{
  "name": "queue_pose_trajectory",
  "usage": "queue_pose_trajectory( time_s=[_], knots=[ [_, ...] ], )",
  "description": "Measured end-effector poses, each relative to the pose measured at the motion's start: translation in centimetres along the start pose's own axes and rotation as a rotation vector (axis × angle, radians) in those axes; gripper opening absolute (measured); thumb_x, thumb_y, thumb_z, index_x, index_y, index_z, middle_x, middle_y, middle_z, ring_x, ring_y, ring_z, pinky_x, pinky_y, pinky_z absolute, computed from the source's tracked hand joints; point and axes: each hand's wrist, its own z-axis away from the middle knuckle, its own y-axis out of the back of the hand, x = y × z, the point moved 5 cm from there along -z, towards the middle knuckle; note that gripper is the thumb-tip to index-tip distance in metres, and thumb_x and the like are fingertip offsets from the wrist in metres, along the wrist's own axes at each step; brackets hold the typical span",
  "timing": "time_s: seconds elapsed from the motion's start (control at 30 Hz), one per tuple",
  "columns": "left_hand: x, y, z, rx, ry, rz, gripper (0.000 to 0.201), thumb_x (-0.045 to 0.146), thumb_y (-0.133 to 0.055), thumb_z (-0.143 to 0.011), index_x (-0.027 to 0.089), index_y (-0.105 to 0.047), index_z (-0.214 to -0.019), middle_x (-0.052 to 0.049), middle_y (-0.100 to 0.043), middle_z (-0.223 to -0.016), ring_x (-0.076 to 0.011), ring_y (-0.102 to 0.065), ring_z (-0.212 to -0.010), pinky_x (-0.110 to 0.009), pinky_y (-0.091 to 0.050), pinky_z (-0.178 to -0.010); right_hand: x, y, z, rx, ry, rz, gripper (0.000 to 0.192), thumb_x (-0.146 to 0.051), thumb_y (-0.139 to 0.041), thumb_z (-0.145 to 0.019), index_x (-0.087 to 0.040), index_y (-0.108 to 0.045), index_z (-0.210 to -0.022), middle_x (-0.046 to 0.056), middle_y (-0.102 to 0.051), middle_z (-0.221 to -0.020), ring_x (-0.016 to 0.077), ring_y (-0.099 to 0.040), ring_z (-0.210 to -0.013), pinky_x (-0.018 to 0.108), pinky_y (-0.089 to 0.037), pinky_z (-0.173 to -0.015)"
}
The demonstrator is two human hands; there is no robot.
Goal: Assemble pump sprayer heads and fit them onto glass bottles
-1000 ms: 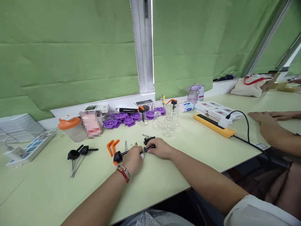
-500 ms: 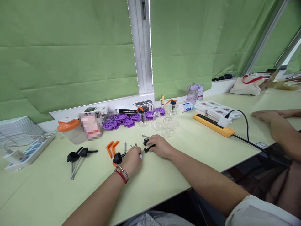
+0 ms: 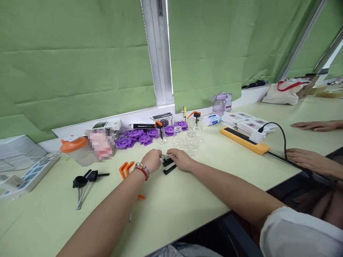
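Observation:
My left hand, with a bracelet at the wrist, has its fingers bent together at the left end of several small coil springs. What lies inside those fingers is hidden. From the other side, my right hand has its thumb and fingers closed at the springs' right end. Just below the springs are black plastic parts, and a black lever lies loose on the table. Two orange handles are beside my left wrist. Below the forearm an orange tip and a metal rod end stick out.
Black holders with metal rods lie left. Behind are purple plastic parts, glass jars and an orange-lidded cup. A yellow power strip sits right, near another person's hands.
My left hand has moved up and away, and the black part with the rod is no longer in it. My right hand has left the black lever and shifted to the springs.

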Motion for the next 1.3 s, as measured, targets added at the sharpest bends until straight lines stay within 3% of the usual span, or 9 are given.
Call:
queue_pose_trajectory(
  time_s=[0.23, 0.63, 0.97, 1.17, 1.3],
  knots=[
    [0.3, -1.1, -2.1, -0.042, -0.053, -0.035, 0.023, 0.006, -0.051, -0.067, 0.017, -0.069, -0.078, -0.009, -0.063, -0.083, -0.0194, -0.057, -0.077, -0.026, -0.041, -0.065, -0.1, -0.9, 0.0, -0.046, 0.111, -0.017, 0.031, -0.009, -0.044, -0.084, -0.020, -0.063, -0.106, 0.005, -0.063, -0.109, 0.0168, -0.056, -0.102, 0.030, -0.041, -0.091],
    [0.7, -1.5, -2.2, -0.015, -0.144, -0.099, 0.034, 0.003, -0.047, -0.070, 0.016, -0.071, -0.089, -0.009, -0.058, -0.092, -0.0182, -0.057, -0.081, -0.026, -0.042, -0.072, 0.1, -0.8, 0.0, -0.038, 0.079, 0.009, 0.026, -0.009, -0.047, -0.083, -0.017, -0.065, -0.100, 0.007, -0.064, -0.105, 0.0184, -0.057, -0.099, 0.030, -0.042, -0.087],
    [1.8, -1.5, -1.6, -0.003, -0.240, -0.272, 0.036, 0.004, -0.042, -0.076, 0.017, -0.068, -0.098, -0.008, -0.054, -0.098, -0.0166, -0.059, -0.077, -0.027, -0.043, -0.065, 0.2, -0.8, -0.1, -0.051, 0.051, 0.031, 0.023, -0.010, -0.048, -0.083, -0.017, -0.065, -0.099, 0.006, -0.065, -0.102, 0.0181, -0.058, -0.096, 0.029, -0.042, -0.086],
    [1.0, -1.0, -2.1, 0.042, -0.242, -0.213, 0.032, 0.005, -0.044, -0.074, 0.018, -0.069, -0.088, -0.007, -0.058, -0.093, -0.0166, -0.059, -0.076, -0.026, -0.043, -0.064, 0.2, -0.8, -0.1, -0.064, 0.052, 0.028, 0.025, -0.012, -0.048, -0.084, -0.018, -0.065, -0.101, 0.006, -0.065, -0.105, 0.0182, -0.058, -0.097, 0.028, -0.042, -0.086],
    [-0.9, -0.1, -3.1, 0.087, -0.125, -0.013, 0.025, 0.006, -0.049, -0.071, 0.017, -0.070, -0.079, -0.006, -0.063, -0.090, -0.0175, -0.058, -0.080, -0.027, -0.044, -0.073, -0.1, -0.7, 0.0, -0.066, 0.053, 0.033, 0.023, -0.013, -0.049, -0.083, -0.018, -0.066, -0.099, 0.007, -0.064, -0.105, 0.0188, -0.058, -0.097, 0.030, -0.042, -0.087]
  ],
)
